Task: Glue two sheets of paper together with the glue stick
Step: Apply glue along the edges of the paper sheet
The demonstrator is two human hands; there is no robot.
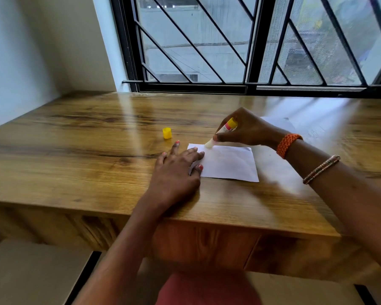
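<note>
The right hand (246,129) grips the glue stick (223,130), fingers and thumb curled round its barrel. The stick is tilted, its yellow base up toward the window and its pale tip down. The tip touches the sheet (227,162) at the far edge, close to the far left corner, just below the right thumb.

The left hand (176,170) lies flat, fingers spread and straight, palm down. Its thumb and forefinger press on the left edge of the sheet; the other fingers rest on the table (75,150) beyond that edge. The sheet lies flat between the two hands, its right half uncovered.

The cap (167,133) stands on the table beyond the left fingertips, apart from them and to the left of the glue stick's tip.

A second sheet (279,123) lies behind the right wrist, partly hidden by it. The right forearm bears an orange band (287,145) and a bangle (321,169).
</note>
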